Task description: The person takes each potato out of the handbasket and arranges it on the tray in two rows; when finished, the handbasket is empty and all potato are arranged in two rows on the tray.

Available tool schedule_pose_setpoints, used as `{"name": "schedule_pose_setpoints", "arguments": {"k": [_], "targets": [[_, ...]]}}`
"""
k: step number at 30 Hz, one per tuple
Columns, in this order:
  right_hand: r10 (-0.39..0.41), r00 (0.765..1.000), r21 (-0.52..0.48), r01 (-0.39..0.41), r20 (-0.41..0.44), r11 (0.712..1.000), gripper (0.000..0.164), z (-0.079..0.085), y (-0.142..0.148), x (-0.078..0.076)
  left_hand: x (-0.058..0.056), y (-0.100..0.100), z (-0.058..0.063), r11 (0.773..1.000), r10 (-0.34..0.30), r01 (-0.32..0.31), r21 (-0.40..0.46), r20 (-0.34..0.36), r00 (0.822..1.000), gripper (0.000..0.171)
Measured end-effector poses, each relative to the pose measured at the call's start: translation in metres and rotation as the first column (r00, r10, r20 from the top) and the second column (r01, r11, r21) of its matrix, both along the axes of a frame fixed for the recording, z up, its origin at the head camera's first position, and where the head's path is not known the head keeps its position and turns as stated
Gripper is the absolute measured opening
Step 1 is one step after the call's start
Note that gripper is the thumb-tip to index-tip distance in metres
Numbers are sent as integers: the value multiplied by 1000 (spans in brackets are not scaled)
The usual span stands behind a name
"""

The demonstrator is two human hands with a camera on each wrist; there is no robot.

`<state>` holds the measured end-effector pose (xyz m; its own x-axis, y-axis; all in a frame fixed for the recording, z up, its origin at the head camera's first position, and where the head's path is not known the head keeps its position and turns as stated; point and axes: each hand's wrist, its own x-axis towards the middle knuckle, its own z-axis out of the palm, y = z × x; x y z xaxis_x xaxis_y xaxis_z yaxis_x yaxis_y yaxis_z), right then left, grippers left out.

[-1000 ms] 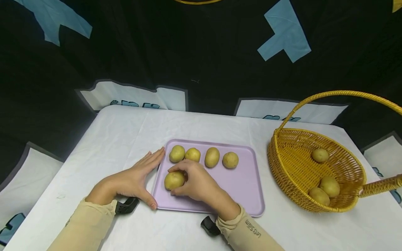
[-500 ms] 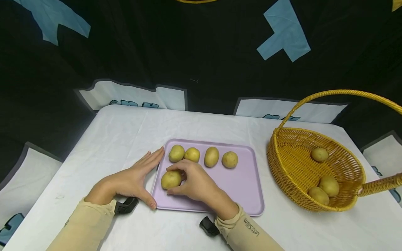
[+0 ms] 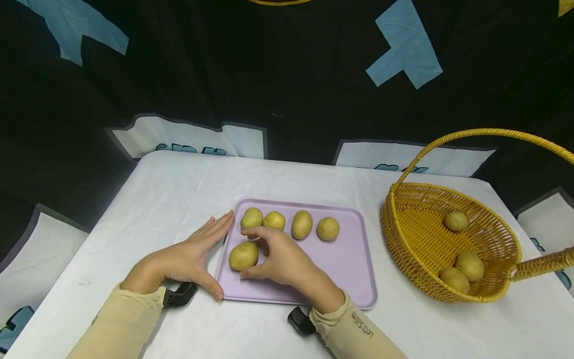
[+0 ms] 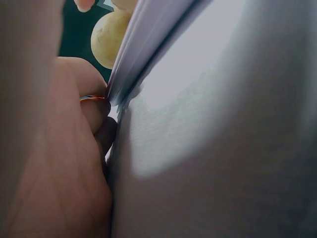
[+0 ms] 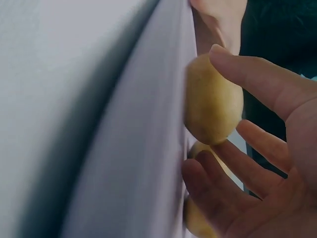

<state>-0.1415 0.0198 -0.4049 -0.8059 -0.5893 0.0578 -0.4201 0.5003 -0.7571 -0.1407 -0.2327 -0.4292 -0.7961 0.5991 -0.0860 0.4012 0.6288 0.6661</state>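
Observation:
A yellow-brown potato [image 3: 243,256] lies at the left front of a shallow lilac tray [image 3: 345,271]. Around its right side my right hand [image 3: 284,262] hovers with fingers spread; in the right wrist view the thumb [image 5: 257,74] is close to the potato's upper side, and whether it touches cannot be told. Behind it, a row of several potatoes [image 3: 302,224] stretches along the tray's far side. My left hand [image 3: 190,259] rests at the tray's left edge, fingers straight and thumb apart near the front corner. The left wrist view shows its fingers against the rim.
To the right stands a yellow wicker basket [image 3: 395,244] with a tall arched handle [image 3: 486,132], holding three potatoes [image 3: 469,266]. A white cloth [image 3: 179,199] covers the table, and a dark patterned curtain [image 3: 291,75] hangs behind.
The front potato has shifted slightly left on the tray, and my right hand's fingers have loosened away from it. My left hand stays at the tray's edge.

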Motion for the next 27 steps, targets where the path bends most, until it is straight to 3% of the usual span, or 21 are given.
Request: {"name": "schedule_pose_setpoints", "arguments": {"k": [15, 20, 27], "targets": [[48, 989, -158, -26, 139, 987, 78, 32, 20, -1, 0, 0, -1, 1000, 16, -16, -5, 17, 1000, 155], [-1, 993, -161, 20, 117, 987, 78, 45, 34, -5, 1, 0, 0, 1000, 21, -21, 0, 23, 1000, 155], [-148, 983, -172, 165, 105, 971, 77, 63, 70, -14, -1, 1, -1, 1000, 14, -14, 13, 15, 1000, 157]]}}
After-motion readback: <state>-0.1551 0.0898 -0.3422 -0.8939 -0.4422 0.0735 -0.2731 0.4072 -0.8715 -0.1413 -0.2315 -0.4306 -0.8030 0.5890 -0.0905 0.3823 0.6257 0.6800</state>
